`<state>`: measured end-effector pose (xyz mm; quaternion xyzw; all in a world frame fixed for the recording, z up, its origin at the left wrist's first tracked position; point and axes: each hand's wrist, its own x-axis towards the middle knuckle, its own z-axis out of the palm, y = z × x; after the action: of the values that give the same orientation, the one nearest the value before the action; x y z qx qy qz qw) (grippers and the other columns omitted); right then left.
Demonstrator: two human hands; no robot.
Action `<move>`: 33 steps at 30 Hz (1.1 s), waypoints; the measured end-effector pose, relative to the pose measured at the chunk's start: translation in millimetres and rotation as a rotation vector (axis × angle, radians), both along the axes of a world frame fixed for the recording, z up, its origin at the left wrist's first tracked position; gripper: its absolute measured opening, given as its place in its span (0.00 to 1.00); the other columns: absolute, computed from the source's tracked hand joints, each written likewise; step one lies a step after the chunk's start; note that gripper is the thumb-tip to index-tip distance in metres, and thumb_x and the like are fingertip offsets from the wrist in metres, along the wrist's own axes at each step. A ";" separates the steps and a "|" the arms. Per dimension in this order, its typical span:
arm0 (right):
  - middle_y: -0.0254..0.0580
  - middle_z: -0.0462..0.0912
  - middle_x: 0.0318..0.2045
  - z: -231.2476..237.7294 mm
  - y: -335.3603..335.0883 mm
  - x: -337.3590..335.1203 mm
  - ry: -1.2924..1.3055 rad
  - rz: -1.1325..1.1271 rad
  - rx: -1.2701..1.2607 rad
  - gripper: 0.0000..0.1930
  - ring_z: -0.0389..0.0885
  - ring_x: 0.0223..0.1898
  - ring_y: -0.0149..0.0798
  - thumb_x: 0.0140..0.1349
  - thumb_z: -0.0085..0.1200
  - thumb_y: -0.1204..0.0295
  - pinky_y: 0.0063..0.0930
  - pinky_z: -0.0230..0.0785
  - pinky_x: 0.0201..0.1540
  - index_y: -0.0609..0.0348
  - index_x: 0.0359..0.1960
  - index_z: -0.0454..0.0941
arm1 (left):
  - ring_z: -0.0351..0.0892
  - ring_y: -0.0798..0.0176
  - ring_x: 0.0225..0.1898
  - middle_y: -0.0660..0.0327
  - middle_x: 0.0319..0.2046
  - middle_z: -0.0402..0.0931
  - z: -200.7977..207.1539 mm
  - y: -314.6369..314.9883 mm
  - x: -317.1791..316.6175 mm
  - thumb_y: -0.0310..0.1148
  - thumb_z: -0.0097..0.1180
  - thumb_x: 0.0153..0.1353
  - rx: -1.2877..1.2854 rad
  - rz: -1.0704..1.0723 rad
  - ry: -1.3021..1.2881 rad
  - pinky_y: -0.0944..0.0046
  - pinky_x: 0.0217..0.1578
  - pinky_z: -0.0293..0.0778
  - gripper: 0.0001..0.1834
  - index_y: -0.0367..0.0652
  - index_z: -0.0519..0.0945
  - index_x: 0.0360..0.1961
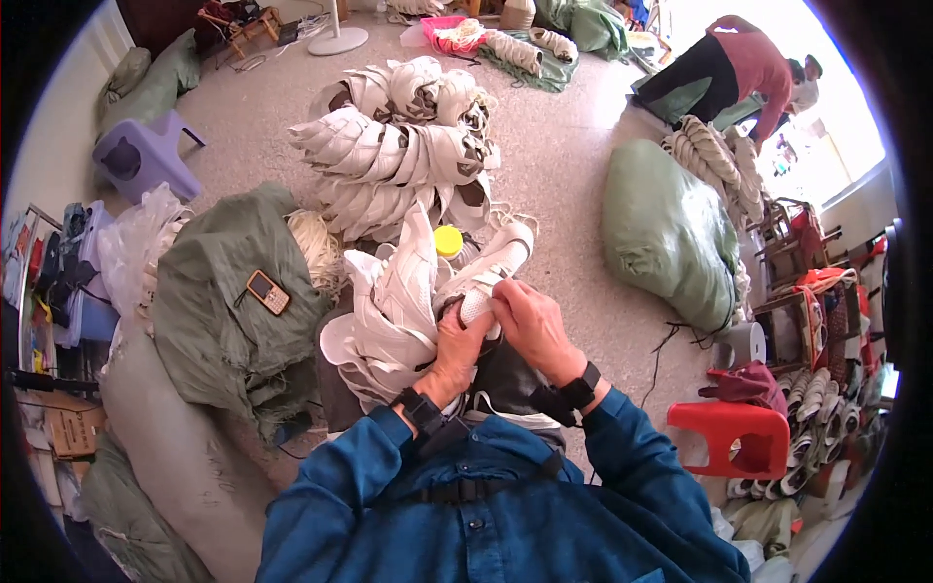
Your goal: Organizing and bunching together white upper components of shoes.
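In front of my lap I hold a white shoe upper [478,303] with both hands. My left hand [459,352] is closed round its near end, the thumb pressing on the mesh-like part. On the right side of the upper, my right hand [533,325] pinches at its edge; anything thin between the fingertips is too small to make out. More white shoe uppers [394,306] are bunched over my left thigh, next to my left hand. Just beyond the held upper stands a jar with a yellow lid [447,241].
Stacked shoe uppers [389,151] lie ahead on the floor. Green sacks flank me, left [219,321] and right [666,233]; a phone [268,291] rests on the left one. A red stool [734,432] stands right, a purple stool [146,160] left. Another person [729,73] bends at far right.
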<state>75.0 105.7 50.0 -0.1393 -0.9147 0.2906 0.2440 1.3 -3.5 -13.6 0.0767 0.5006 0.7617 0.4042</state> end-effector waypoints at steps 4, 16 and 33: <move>0.50 0.78 0.31 9.1 0.1 -12.7 -0.173 0.023 0.147 0.05 0.78 0.33 0.58 0.62 0.54 0.72 0.45 0.72 0.36 0.60 0.34 0.73 | 0.77 0.66 0.44 0.60 0.43 0.80 -8.7 -1.9 3.3 0.29 0.60 0.60 0.007 0.057 0.150 0.65 0.47 0.74 0.18 0.37 0.78 0.51; 0.41 0.82 0.40 183.0 7.5 -85.1 0.147 0.417 -0.793 0.10 0.84 0.40 0.36 0.75 0.42 0.68 0.31 0.77 0.45 0.61 0.43 0.73 | 0.77 0.69 0.42 0.62 0.43 0.79 -12.0 0.5 0.5 0.29 0.61 0.61 0.052 0.018 0.082 0.68 0.45 0.74 0.17 0.36 0.78 0.50; 0.53 0.78 0.25 -28.2 19.9 32.2 -0.252 0.027 -0.174 0.11 0.78 0.30 0.55 0.65 0.52 0.69 0.43 0.69 0.33 0.65 0.30 0.76 | 0.79 0.69 0.41 0.65 0.44 0.79 20.1 -36.8 -10.3 0.35 0.58 0.66 -0.185 -0.341 -0.098 0.63 0.45 0.75 0.15 0.43 0.77 0.52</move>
<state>107.2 125.6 21.8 -0.1831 -0.9112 0.3522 0.1102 -9.0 -40.4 6.5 0.0856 0.5280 0.6356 0.5567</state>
